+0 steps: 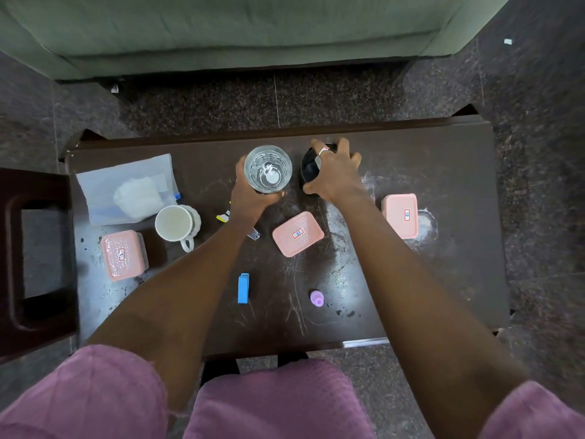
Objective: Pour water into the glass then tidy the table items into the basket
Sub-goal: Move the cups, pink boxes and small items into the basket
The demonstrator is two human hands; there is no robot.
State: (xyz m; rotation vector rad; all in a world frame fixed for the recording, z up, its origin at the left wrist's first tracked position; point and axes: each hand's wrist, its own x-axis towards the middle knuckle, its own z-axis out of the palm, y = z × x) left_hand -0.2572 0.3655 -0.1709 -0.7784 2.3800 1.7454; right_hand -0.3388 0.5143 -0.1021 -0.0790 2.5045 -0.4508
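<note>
A clear glass stands upright near the far middle of the dark table. My left hand grips it from the near side, fingers curled round its wall. Just right of it stands a black bottle, seen from above. My right hand is wrapped over the bottle's top and side, with a ring on one finger. Whether there is water in the glass I cannot tell. No basket is in view.
Three pink lidded boxes lie on the table: left, middle, right. A white mug, a plastic bag, a blue box and a small purple bottle are there too. A dark chair stands at the left.
</note>
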